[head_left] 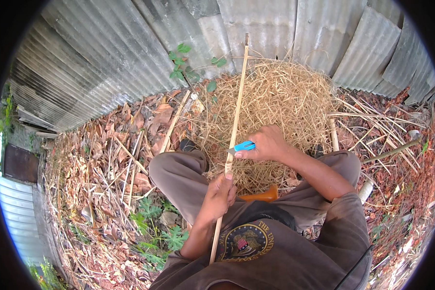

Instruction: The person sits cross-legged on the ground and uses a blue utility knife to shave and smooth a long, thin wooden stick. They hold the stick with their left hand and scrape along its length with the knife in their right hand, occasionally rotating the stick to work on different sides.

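My left hand [218, 195] is closed round a long, pale strip of split wood or bamboo [238, 104]. The strip runs from my lap up toward the metal fence, with a dark tip at its far end. Just above the left hand, my right hand [267, 143] grips a utility knife with a blue handle [245, 146]. Its grey blade lies against the strip. The fingers of the right hand partly hide the handle.
A heap of thin straw-coloured shavings [290, 92] lies beyond my crossed legs, before a corrugated metal fence [258, 29]. Pale sticks [379, 123] are scattered at right, dry leaves [116, 130] at left. An orange object [261, 195] sits between my legs.
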Tool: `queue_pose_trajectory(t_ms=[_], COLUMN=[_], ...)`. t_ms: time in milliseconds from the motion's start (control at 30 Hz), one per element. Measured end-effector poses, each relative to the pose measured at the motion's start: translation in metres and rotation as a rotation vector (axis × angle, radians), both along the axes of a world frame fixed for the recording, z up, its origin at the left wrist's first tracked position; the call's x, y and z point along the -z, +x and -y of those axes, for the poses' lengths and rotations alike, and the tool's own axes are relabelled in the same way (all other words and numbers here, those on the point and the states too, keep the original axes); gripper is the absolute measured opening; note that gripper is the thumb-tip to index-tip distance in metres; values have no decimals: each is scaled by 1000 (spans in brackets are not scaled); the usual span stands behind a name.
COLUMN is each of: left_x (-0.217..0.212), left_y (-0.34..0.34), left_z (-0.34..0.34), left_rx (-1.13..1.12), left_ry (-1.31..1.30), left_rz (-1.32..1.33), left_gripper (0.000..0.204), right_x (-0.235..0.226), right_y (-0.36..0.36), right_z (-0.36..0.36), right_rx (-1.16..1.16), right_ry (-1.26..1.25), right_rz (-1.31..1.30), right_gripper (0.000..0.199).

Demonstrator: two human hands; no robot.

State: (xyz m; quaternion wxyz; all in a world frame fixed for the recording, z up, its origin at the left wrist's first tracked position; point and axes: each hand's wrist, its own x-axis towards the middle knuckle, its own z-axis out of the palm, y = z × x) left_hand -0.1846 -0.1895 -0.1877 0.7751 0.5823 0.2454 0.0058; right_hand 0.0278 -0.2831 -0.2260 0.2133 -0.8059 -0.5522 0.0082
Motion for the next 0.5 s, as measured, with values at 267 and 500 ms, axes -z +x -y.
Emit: queue_pose_trajectory(t_ms=[267,500], left_x=[-7,-15], left_y=[-13,-21], left_z=[6,17], left_rx=[55,86], left_ry=[-80,-83], left_rz=[-37,-4], left_gripper=[34,34], right_x=[3,3], right_y=[61,74], right_z=[-2,7], right_rx=[303,256], right_ry=[-49,12], right_rz=[-193,-9], right_gripper=[83,80])
